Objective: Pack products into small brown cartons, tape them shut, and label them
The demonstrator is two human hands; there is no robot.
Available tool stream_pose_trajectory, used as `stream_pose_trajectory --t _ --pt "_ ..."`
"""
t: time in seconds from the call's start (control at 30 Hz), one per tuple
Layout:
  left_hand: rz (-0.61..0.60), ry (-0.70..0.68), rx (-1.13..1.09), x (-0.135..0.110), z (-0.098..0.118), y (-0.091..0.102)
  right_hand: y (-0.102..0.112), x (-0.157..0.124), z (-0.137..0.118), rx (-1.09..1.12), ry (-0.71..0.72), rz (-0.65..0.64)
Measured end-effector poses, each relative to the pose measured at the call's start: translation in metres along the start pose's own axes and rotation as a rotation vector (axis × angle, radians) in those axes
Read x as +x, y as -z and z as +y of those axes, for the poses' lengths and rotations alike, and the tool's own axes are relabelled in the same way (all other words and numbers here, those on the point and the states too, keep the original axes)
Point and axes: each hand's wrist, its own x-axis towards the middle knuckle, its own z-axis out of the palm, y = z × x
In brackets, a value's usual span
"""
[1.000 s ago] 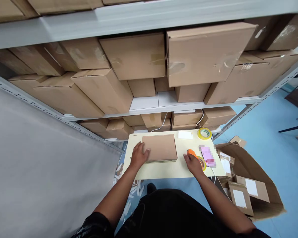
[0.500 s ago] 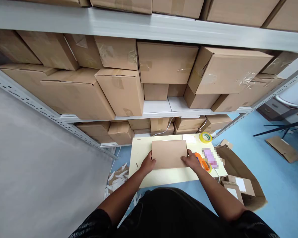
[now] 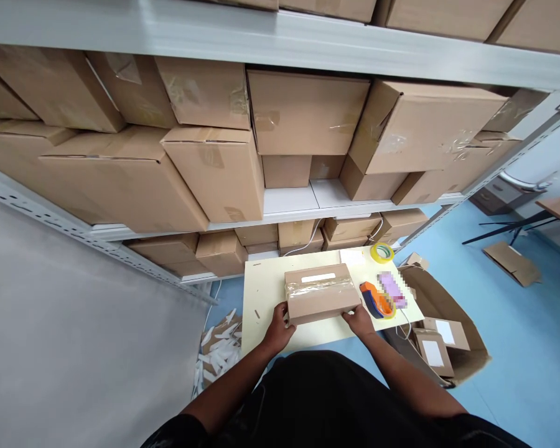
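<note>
A brown cardboard box (image 3: 320,302) is held between both my hands over the cream-coloured tabletop (image 3: 264,283). Shiny clear tape runs across its upper face, and a white strip like a label lies just beyond the tape. My left hand (image 3: 280,330) grips the near left corner. At the near right corner, my right hand (image 3: 360,321) is closed on the box. Right of the box lies an orange and blue tape dispenser (image 3: 372,300) with a roll of tape in it. Whether the box's underside touches the table is hidden.
Cardboard boxes (image 3: 308,112) fill the metal shelves ahead. A yellow tape roll (image 3: 381,252), a white paper (image 3: 351,256) and a blurred pink item (image 3: 392,288) lie on the table. A large open carton (image 3: 471,354) with small boxes stands right; paper scraps (image 3: 221,348) lie left.
The box has turned over in my hands, so a taped face with a white strip now shows instead of a plain one. Both hands have come slightly nearer my body.
</note>
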Motion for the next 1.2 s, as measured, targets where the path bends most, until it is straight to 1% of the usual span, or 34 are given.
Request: stream_pose_trajectory --t 0.1,0.2,0.3,0.37,0.43,0.5,0.6,0.67,0.77,0.9,1.0,1.07,1.13,1.2 --pt "0.008 0.021 0.019 -0.001 -0.007 0.003 -0.003 0.000 0.007 -0.021 -0.024 -0.063" --pt "-0.026 0.048 -0.026 0.005 -0.008 0.012 -0.004 -0.002 0.008 -0.059 -0.059 -0.070" --pt "-0.101 0.087 -0.078 0.013 -0.003 0.023 0.001 -0.004 0.005 -0.057 -0.056 -0.077" --pt "-0.131 0.107 -0.071 0.018 0.003 0.030 0.007 -0.006 0.004 -0.069 -0.048 -0.070" --pt "-0.119 0.118 -0.009 0.021 0.010 0.037 0.014 -0.010 0.005 -0.090 -0.038 -0.045" --pt "-0.079 0.117 0.074 0.023 0.016 0.043 0.020 -0.014 0.008 -0.091 -0.038 -0.019" --pt "-0.027 0.106 0.147 0.026 0.022 0.053 0.027 -0.021 0.016 -0.050 -0.047 0.016" --pt "-0.008 0.103 0.161 0.028 0.022 0.059 0.030 -0.024 0.020 0.001 -0.056 0.043" --pt "0.001 0.115 0.175 0.028 0.016 0.068 0.034 -0.029 0.018 0.067 -0.064 0.084" --pt "-0.012 0.139 0.182 0.024 0.002 0.077 0.042 -0.030 0.000 0.073 -0.036 0.167" --pt "-0.016 0.185 0.188 0.019 -0.001 0.081 0.050 -0.026 -0.020 0.075 -0.025 0.248" --pt "-0.024 0.209 0.159 0.015 0.004 0.082 0.054 -0.019 -0.035 0.116 -0.022 0.312" --pt "-0.038 0.208 0.099 0.013 0.015 0.080 0.057 -0.010 -0.051 0.165 -0.037 0.355" --pt "-0.059 0.197 0.036 0.013 0.032 0.075 0.057 -0.001 -0.066 0.175 -0.057 0.322"
